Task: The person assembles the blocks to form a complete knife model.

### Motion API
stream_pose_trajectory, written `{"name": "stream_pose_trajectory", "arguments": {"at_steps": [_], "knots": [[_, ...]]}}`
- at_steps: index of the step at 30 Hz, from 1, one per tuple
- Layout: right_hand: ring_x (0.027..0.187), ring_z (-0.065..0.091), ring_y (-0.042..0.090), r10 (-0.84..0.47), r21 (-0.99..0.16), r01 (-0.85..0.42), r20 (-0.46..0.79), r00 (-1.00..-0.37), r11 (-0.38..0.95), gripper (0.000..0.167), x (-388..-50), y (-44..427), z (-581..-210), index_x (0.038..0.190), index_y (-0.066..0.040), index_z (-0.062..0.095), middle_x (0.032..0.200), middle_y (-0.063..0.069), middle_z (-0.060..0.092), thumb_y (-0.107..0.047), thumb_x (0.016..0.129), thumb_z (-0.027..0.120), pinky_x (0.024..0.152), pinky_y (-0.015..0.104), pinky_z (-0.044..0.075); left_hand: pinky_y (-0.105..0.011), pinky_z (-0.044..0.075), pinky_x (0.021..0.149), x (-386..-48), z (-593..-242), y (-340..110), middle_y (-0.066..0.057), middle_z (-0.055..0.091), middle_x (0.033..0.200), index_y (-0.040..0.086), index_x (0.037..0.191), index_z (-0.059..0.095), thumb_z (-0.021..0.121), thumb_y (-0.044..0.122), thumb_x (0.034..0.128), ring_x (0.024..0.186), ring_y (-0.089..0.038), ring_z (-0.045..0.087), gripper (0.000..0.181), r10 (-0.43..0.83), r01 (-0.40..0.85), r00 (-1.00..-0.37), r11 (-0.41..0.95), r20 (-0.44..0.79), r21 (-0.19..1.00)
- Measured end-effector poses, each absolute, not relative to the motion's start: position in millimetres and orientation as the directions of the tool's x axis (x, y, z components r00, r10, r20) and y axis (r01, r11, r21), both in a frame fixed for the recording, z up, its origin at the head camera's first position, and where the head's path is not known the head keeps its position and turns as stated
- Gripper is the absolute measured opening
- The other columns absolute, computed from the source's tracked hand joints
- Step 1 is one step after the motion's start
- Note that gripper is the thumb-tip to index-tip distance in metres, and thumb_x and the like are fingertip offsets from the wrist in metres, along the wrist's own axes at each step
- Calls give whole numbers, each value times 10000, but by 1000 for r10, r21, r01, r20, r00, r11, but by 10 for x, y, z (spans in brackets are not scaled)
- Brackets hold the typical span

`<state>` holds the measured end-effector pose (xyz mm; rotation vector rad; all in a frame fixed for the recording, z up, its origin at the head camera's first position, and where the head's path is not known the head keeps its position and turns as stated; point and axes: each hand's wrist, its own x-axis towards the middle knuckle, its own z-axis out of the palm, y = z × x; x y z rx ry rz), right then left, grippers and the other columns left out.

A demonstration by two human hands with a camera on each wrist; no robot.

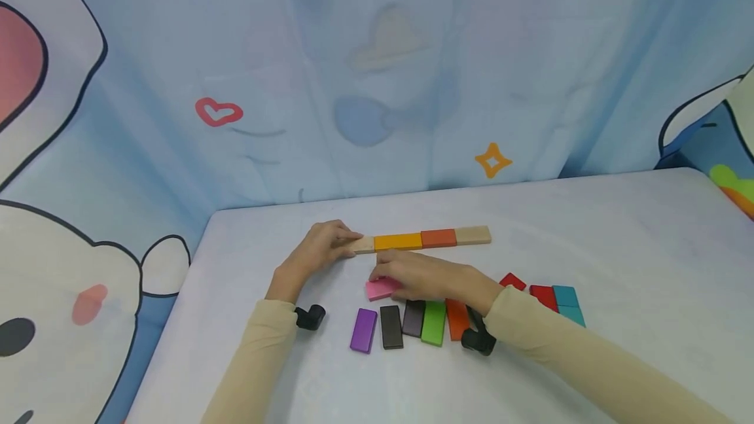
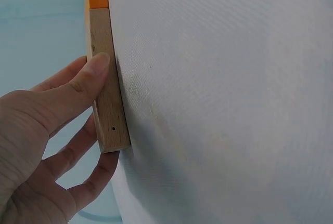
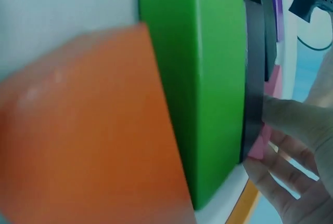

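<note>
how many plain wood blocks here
2: the left wood block, at one end of the row, gripped by the left hand, and the right wood block at the row's other end. More may be hidden under the right arm.

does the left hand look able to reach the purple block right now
Probably yes: nothing covers the purple block, though the left hand pinches a plain wooden block and would likely need to release it first.

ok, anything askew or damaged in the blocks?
Two small things. The purple block lies at an angle to the black block beside it, and the left-end wooden block shows a small dark spot near its end; can't tell if hole or mark.
</note>
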<state>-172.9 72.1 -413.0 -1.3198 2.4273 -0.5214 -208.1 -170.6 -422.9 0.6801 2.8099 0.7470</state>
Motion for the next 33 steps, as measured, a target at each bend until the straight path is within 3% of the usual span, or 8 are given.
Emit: {"name": "stream_pose_trajectory", "arguments": {"at_steps": [10,15,19,24,29,33], "knots": [[970,587,146,-841,-479,-722,-67,-538,500,314,-1699,734,-4119,1217,-45,759,1043,15,625,-26,908,808,917,287,562,-401,549,973,-2075,-4216,-1704,-80,744,1112,67,1266,767,810,97,913,1042,-247,663,357,447,372,-895,762,-14,530],[1033,604,191,-802,-473,-705,-6,-597,528,332,-1652,930,-4079,1246,-47,751,1129,53,640,-44,918,804,938,337,580,-410,544,992,-2055,-4199,-1697,-86,742,1130,74,1272,766,812,103,913,1065,-259,665,363,436,363,-900,773,-19,521],[1090,594,231,-745,-451,-688,72,-663,568,365,-1676,1226,-4007,1259,-66,753,1186,78,641,-40,901,821,941,383,593,-412,542,1000,-2051,-4197,-1695,-91,737,1144,75,1279,762,813,105,913,1071,-262,663,371,429,351,-903,774,-27,527],[1016,588,214,-691,-439,-666,129,-711,603,410,-1824,1725,-3857,1239,-51,763,1077,47,652,5,845,859,849,389,614,-413,541,1004,-2067,-4205,-1699,-93,734,1145,70,1279,760,808,100,915,1075,-262,660,368,423,342,-905,770,-30,538],[975,595,209,-626,-412,-624,150,-765,664,427,-1980,2246,-3756,1221,-30,765,1035,44,661,29,812,874,793,415,617,-413,540,1005,-2079,-4213,-1704,-89,733,1144,77,1279,762,810,104,915,1077,-260,656,368,414,332,-910,776,-36,537],[951,596,204,-575,-393,-568,113,-810,723,443,-2078,2601,-3798,1228,-13,755,1028,45,665,24,804,878,760,367,604,-406,539,1005,-2081,-4215,-1715,-82,733,1150,91,1283,763,814,116,914,1080,-253,653,374,410,326,-911,782,-44,531]]}}
